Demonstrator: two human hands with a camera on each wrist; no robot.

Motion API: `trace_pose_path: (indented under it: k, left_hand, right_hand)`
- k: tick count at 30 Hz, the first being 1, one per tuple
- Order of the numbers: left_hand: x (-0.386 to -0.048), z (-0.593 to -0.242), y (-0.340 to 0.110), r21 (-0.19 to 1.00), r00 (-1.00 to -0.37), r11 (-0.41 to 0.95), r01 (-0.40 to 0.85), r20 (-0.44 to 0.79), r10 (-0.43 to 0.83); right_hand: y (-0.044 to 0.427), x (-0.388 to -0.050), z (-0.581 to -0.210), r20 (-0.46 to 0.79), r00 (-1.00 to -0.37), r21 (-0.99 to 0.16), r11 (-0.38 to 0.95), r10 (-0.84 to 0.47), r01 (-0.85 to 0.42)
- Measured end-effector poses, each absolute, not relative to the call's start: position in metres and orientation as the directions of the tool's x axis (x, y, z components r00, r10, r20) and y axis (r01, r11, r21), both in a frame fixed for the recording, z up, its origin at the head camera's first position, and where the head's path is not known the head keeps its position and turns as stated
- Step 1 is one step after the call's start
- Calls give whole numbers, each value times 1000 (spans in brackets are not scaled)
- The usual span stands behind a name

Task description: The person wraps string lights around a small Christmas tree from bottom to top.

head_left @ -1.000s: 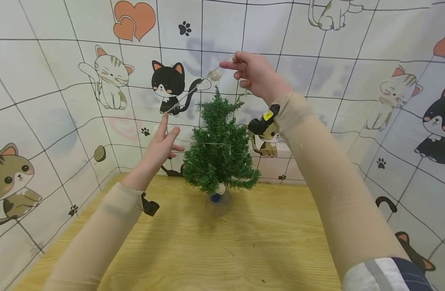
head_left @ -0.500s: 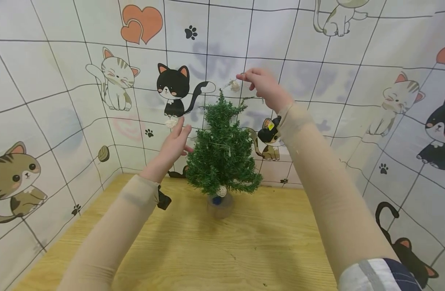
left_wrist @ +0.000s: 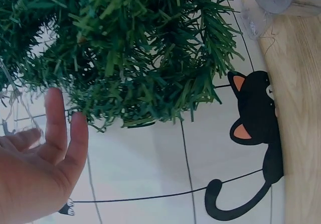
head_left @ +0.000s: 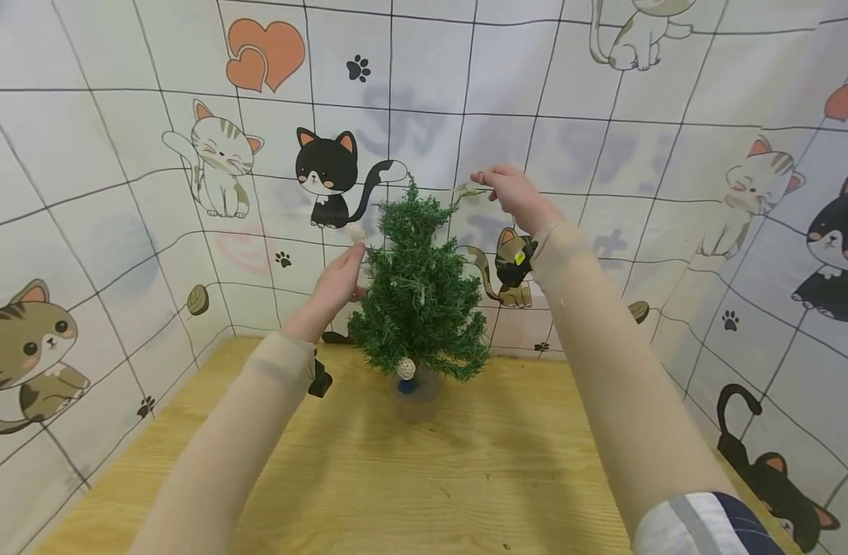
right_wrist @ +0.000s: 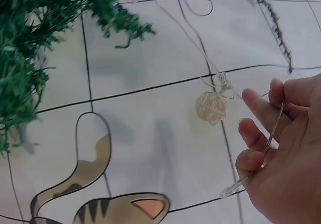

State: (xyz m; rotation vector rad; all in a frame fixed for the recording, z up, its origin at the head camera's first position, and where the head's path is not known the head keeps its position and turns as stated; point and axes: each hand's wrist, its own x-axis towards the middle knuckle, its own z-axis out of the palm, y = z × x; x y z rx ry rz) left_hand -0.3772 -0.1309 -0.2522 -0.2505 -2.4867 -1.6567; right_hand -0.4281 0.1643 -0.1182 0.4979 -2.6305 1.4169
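Observation:
A small green artificial Christmas tree (head_left: pixel 420 285) stands on the wooden table. My right hand (head_left: pixel 514 193), right of its top, pinches the thin wire (right_wrist: pixel 275 126) of a string light between thumb and index finger. In the right wrist view a pale woven ball (right_wrist: pixel 210 107) hangs from this string, and a clear wire end (right_wrist: pixel 233 188) lies by the curled lower fingers. Left of the tree, my left hand (head_left: pixel 337 281) has its fingers fairly straight beside the branches. Another woven ball (head_left: pixel 355 231) is just above its fingertips. Wire passes close to these fingers; contact is unclear.
A third woven ball (head_left: pixel 406 368) hangs low in front of the tree's round base (head_left: pixel 420 397). Fabric walls (head_left: pixel 577 146) printed with cats and grid lines stand close behind and at both sides of the table (head_left: pixel 424 486).
Both hands come down and the gap between them narrows. The right hand carries the string right, past the treetop; the left hand moves right, against the tree's side.

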Motion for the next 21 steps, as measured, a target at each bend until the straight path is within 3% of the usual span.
trace_pose_path:
  k: [11, 21]
  left_hand:
    - [-398, -265, -134, 938, -982, 307, 160, 120, 145]
    - [-406, -277, -139, 971, -968, 186, 151, 107, 228]
  right_hand:
    - [185, -429, -159, 195, -956, -814, 507, -219, -282]
    - [204, -422, -174, 281, -943, -774, 540, -177, -331]
